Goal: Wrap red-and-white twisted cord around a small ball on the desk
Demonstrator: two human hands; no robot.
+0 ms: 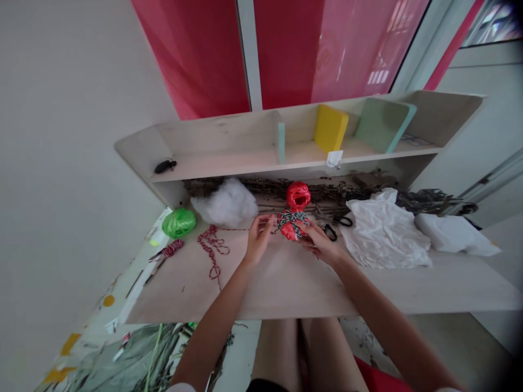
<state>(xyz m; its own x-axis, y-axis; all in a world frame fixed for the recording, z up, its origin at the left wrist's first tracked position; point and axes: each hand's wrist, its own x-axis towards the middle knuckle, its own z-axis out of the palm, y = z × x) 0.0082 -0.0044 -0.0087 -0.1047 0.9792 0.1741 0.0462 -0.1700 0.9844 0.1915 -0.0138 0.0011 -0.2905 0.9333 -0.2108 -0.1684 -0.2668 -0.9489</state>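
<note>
On the pale wooden desk [183,283] under its shelf [298,158], the right hand [321,244] is pressing closed fingers onto the red raffia bundle [292,226], the left hand [258,239] is bunching beside it, pinch unclear, cotton stuffing [224,202] and crumpled white cloth [384,231] flanking

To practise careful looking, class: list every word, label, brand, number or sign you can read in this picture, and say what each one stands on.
No word, brand or number can be read. The white tag at the edge of the shelf shows nothing legible, and the paper sheet lying at the shelf's right end is too small and blurred to read.
</note>
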